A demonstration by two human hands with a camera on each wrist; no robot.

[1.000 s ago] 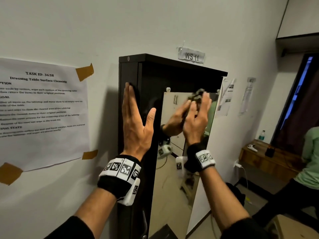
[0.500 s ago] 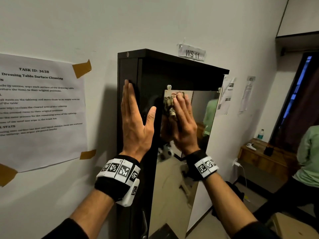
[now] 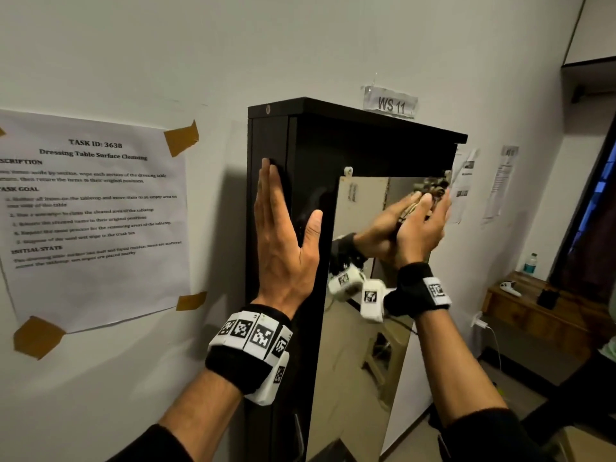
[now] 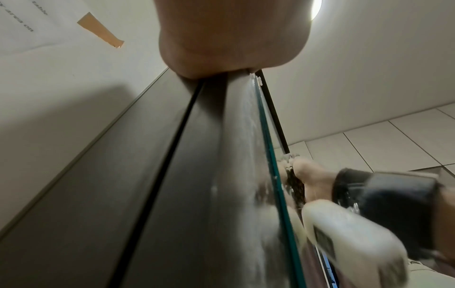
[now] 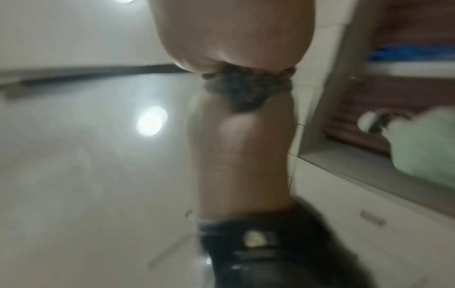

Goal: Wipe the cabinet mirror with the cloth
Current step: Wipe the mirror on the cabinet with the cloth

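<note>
Left hand (image 3: 283,235) is spread flat, palm on the dark cabinet (image 3: 333,135) edge. The cloth (image 3: 430,190) is bunched under the right hand (image 3: 421,228), whose fairly straight fingers press it onto the mirror (image 3: 360,328) up near the top corner, a bit poking out past the fingertips.

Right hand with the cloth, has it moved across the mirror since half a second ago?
Yes. The right hand has swept the cloth rightward along the top edge of the mirror, from beside the left mounting clip to the upper right corner.
</note>
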